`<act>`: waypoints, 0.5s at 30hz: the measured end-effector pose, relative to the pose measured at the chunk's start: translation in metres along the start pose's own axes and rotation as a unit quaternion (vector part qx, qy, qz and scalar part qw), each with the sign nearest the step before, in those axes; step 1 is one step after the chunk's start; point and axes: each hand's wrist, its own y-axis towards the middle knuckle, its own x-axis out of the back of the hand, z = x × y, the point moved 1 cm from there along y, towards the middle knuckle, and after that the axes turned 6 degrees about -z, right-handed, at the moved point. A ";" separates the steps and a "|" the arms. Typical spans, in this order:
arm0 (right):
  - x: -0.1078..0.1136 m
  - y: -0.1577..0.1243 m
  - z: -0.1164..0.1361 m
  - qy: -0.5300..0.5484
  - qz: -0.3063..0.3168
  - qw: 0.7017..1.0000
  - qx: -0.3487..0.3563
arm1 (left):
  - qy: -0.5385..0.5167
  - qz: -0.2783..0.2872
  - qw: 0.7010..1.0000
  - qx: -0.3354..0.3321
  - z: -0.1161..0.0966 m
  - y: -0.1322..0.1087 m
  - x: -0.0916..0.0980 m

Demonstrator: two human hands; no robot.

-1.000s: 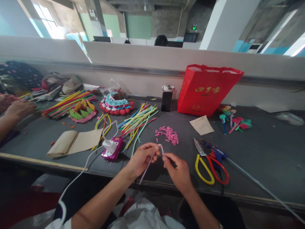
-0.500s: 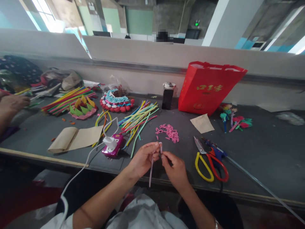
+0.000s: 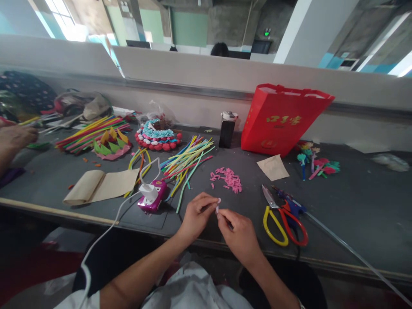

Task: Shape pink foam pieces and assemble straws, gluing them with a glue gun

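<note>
Beyond a low off-white partition [image 3: 193, 71], bare concrete and pale green wall panels [image 3: 189, 29] rise at the back of the room, with a lit green sign [image 3: 267, 32] and a bright window at the far left. Against the partition runs a long dark grey desk [image 3: 354, 210], matt, with a pale strip along part of its front edge. On it stand a glossy red carrier bag with gold lettering [image 3: 285, 122] and a black bottle with a white lid [image 3: 227, 133]; toward the left lie a loose bundle of many-coloured thin sticks [image 3: 188, 161] and a beige paper roll [image 3: 85, 189]. Near the front edge, the left hand [image 3: 198, 214] and right hand [image 3: 240, 231] — both with fingertips pinched — grasp a short, pale lilac strip [image 3: 217, 209] between them, just in front of a scattered heap of small pink pieces [image 3: 230, 179]. Red-and-yellow-handled scissors [image 3: 272, 201] lie to the right.
</note>
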 end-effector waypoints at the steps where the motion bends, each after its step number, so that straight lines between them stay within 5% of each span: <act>1: 0.005 0.002 0.001 -0.012 0.007 1.000 0.008 | 0.022 0.020 0.999 -0.022 -0.001 -0.001 0.002; 6: 0.029 0.012 0.003 -0.036 0.028 0.998 0.037 | 0.116 0.118 0.978 -0.127 -0.011 -0.008 0.010; 9: 0.038 0.015 0.003 -0.033 0.036 0.997 0.053 | 0.153 0.145 0.969 -0.127 -0.019 -0.014 0.012; 15: 0.045 0.016 0.005 0.013 0.060 0.995 0.079 | -0.023 0.163 0.978 0.131 -0.024 -0.019 0.016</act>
